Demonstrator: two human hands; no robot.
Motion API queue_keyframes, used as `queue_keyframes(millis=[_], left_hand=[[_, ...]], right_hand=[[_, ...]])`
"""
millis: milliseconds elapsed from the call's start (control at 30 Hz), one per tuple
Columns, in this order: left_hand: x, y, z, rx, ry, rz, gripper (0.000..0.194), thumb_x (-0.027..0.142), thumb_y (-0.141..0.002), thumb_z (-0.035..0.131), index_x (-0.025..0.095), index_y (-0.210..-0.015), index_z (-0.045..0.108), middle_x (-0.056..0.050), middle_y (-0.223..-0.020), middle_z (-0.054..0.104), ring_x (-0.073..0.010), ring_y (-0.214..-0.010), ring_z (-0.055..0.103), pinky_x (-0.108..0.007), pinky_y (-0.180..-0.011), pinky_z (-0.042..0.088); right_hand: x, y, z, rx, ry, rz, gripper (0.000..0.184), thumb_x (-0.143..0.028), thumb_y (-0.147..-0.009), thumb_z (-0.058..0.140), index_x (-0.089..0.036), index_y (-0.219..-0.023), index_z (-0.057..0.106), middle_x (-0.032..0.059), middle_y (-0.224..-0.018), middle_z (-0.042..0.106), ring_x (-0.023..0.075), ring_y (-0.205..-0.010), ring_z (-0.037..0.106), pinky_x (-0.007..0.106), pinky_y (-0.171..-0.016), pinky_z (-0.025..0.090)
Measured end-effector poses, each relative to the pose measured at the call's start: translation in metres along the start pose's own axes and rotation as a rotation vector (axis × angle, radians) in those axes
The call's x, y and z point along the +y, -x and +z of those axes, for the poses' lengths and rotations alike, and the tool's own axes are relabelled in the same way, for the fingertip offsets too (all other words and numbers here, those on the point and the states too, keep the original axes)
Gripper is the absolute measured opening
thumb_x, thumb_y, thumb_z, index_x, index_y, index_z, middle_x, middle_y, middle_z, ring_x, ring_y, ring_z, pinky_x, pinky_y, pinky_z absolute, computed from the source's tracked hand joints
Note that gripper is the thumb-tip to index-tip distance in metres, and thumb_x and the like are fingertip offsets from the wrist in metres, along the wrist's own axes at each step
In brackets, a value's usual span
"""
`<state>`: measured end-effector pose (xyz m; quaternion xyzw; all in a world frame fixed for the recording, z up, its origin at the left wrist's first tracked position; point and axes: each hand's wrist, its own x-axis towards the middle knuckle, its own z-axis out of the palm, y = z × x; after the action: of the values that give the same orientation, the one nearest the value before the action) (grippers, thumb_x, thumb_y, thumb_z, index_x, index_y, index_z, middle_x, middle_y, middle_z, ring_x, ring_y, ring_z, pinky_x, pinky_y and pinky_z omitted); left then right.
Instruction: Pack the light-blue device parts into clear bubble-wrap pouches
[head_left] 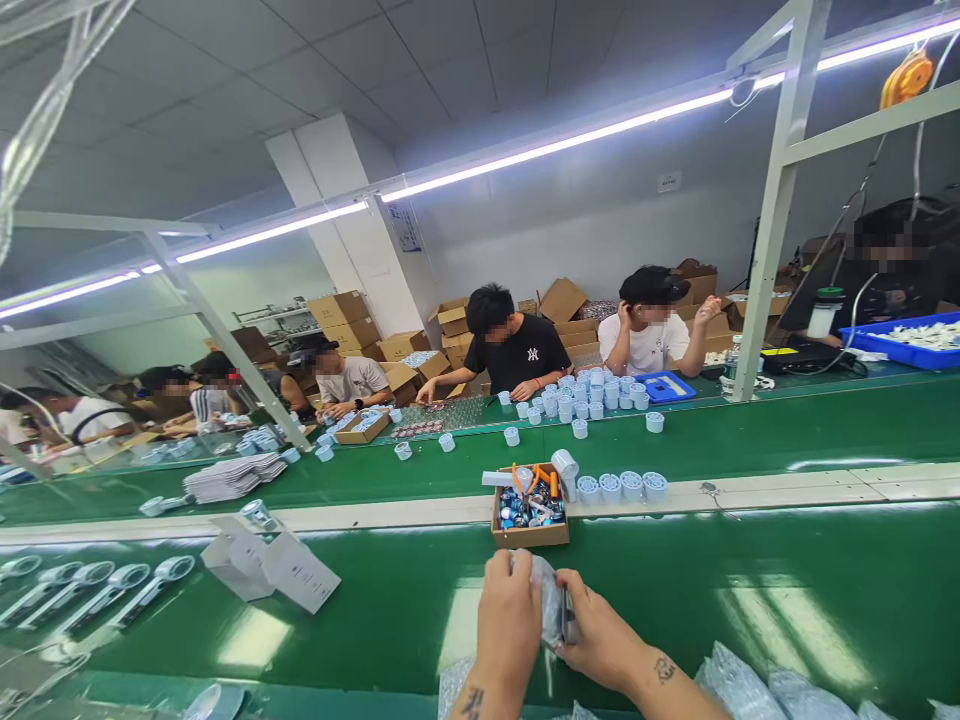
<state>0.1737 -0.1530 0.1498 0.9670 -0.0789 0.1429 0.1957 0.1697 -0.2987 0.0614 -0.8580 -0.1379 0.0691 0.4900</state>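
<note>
Gripped a half-hidden, plastic-wrapped item [550,602] between left hand [508,608] and right hand [598,632], near a parts box [534,537] and cut-off plastic bags [806,692].

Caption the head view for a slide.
Left hand and right hand hold a plastic-wrapped item over a green bench, near a box of parts.

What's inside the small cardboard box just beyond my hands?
The cardboard box holds a jumble of small blue and metallic parts, with orange-handled pliers lying on top. Whatever lies beneath them, down to the box's bottom, is covered.
</note>
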Motion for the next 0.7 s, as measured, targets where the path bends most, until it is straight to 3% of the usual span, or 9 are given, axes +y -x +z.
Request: queue_keyframes(millis=[100, 167, 267, 333, 500, 567, 633, 700], left_hand=[[0.028, -0.004, 0.013, -0.079, -0.130, -0.009, 0.025, 0.010, -0.088, 0.043, 0.015, -0.095, 0.067, -0.012, -0.097, 0.065, -0.0250, -0.095, 0.062, -0.037, -0.084, 0.053], [0.037, 0.004, 0.029, -0.108, -0.123, 0.053, 0.028, 0.010, -0.088, 0.046, 0.015, -0.107, 0.066, -0.013, -0.106, 0.066, -0.0256, -0.100, 0.062, -0.037, -0.087, 0.054], [0.033, 0.027, 0.056, -0.142, -0.113, 0.145, 0.040, 0.014, -0.090, 0.048, 0.015, -0.129, 0.057, -0.017, -0.126, 0.063, -0.0297, -0.113, 0.060, -0.044, -0.094, 0.053], [0.023, 0.038, 0.067, -0.172, -0.119, 0.134, 0.042, 0.019, -0.093, 0.044, 0.018, -0.134, 0.053, -0.016, -0.138, 0.056, -0.0342, -0.123, 0.054, -0.054, -0.099, 0.049], [0.007, 0.042, 0.058, -0.403, 0.029, 0.153, 0.045, 0.042, -0.095, 0.043, 0.028, -0.137, 0.050, -0.009, -0.159, 0.029, -0.0412, -0.145, 0.023, -0.073, -0.113, 0.020], [0.005, 0.047, 0.052, -0.417, 0.114, 0.145, 0.052, 0.051, -0.093, 0.042, 0.032, -0.141, 0.045, -0.008, -0.162, 0.017, -0.0413, -0.147, 0.012, -0.075, -0.113, 0.009], [-0.003, 0.060, 0.051, -0.366, 0.183, 0.110, 0.053, 0.055, -0.091, 0.043, 0.035, -0.140, 0.046, -0.007, -0.163, 0.012, -0.0391, -0.148, 0.009, -0.073, -0.114, 0.010], [-0.024, 0.080, 0.054, -0.324, 0.226, 0.062, 0.049, 0.055, -0.087, 0.052, 0.036, -0.132, 0.054, -0.006, -0.161, 0.021, -0.0362, -0.148, 0.017, -0.066, -0.115, 0.021]], right_hand=[[0.003, 0.001, -0.003, 0.028, -0.013, -0.008, 0.065, -0.009, -0.059, 0.059, -0.021, -0.117, 0.034, 0.0075, -0.099, 0.063, 0.0235, -0.087, 0.061, 0.034, -0.074, 0.045], [0.008, 0.003, -0.011, 0.045, -0.053, -0.044, 0.054, -0.014, -0.066, 0.058, -0.023, -0.115, 0.034, 0.0072, -0.101, 0.063, 0.0224, -0.086, 0.062, 0.033, -0.074, 0.047], [0.017, 0.009, -0.025, 0.055, -0.120, -0.077, 0.039, -0.017, -0.074, 0.051, -0.024, -0.110, 0.035, 0.0060, -0.102, 0.064, 0.0208, -0.088, 0.063, 0.031, -0.076, 0.048], [0.022, 0.014, -0.030, 0.052, -0.135, -0.044, 0.044, -0.015, -0.071, 0.053, -0.024, -0.110, 0.035, 0.0034, -0.098, 0.064, 0.0200, -0.086, 0.062, 0.030, -0.071, 0.048], [0.024, 0.015, -0.036, -0.007, -0.138, 0.023, 0.054, -0.017, -0.065, 0.057, -0.024, -0.112, 0.031, 0.0034, -0.101, 0.064, 0.0196, -0.084, 0.061, 0.029, -0.070, 0.048], [0.028, 0.013, -0.044, -0.004, -0.101, 0.060, 0.057, -0.020, -0.064, 0.056, -0.023, -0.114, 0.030, 0.0047, -0.101, 0.064, 0.0209, -0.082, 0.061, 0.031, -0.070, 0.049], [0.039, 0.014, -0.058, 0.045, -0.061, 0.091, 0.061, -0.023, -0.061, 0.056, -0.022, -0.116, 0.031, 0.0075, -0.103, 0.064, 0.0235, -0.084, 0.062, 0.033, -0.072, 0.050], [0.055, 0.016, -0.076, 0.157, -0.041, 0.105, 0.065, -0.029, -0.058, 0.059, -0.021, -0.117, 0.034, 0.0125, -0.109, 0.063, 0.0289, -0.092, 0.063, 0.037, -0.078, 0.051]])
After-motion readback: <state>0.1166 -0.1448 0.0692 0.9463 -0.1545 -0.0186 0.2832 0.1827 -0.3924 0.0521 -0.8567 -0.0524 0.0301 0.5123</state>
